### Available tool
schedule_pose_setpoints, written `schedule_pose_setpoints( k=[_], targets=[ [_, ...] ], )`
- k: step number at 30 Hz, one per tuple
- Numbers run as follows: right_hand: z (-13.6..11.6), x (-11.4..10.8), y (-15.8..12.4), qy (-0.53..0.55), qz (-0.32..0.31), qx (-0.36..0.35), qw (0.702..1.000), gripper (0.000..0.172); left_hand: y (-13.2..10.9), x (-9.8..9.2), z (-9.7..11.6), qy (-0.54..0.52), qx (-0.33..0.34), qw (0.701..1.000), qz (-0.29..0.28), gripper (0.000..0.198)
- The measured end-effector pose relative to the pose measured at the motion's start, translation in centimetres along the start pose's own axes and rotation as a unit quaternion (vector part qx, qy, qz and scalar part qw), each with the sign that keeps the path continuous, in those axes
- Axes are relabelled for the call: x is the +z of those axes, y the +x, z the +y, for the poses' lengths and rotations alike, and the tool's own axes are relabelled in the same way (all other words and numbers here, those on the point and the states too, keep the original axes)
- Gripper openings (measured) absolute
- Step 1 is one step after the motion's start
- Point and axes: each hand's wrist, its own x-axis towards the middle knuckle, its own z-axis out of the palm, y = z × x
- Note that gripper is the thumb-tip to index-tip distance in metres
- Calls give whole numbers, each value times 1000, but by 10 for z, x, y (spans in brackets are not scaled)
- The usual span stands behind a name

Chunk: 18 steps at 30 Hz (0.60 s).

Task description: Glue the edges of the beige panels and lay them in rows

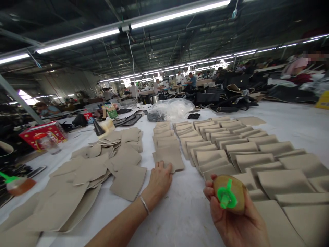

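Note:
My right hand (231, 216) is wrapped round a squeeze bottle (240, 190) of yellowish liquid, its bright green nozzle cap turned toward me. My left hand (159, 180), with a bracelet at the wrist, rests its spread fingertips on the near edge of a beige sheet piece (169, 154). That piece is the nearest of a short overlapping row in the middle of the table. On the right, many beige pieces (282, 183) lie in overlapping, folded-looking rows. Loose flat beige pieces (128, 180) are piled to the left of my left hand.
The white table (180, 212) spreads beneath everything. On the left are a second green-capped bottle (19, 185), a red box (43, 133) and a clear jar (48, 144). Clear plastic wrap (172, 108) and dark bags (210, 96) sit at the back. Several people work farther off.

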Motion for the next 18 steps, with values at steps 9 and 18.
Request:
schedule_pose_setpoints(
  k=[9,18],
  targets=[
    [2,-5,4,-38,-7,9,999,47,14,2,-5,-31,55,998,21,26],
    [3,9,1,-30,144,-12,989,54,24,9,4,-3,29,998,47,29]
  ],
)
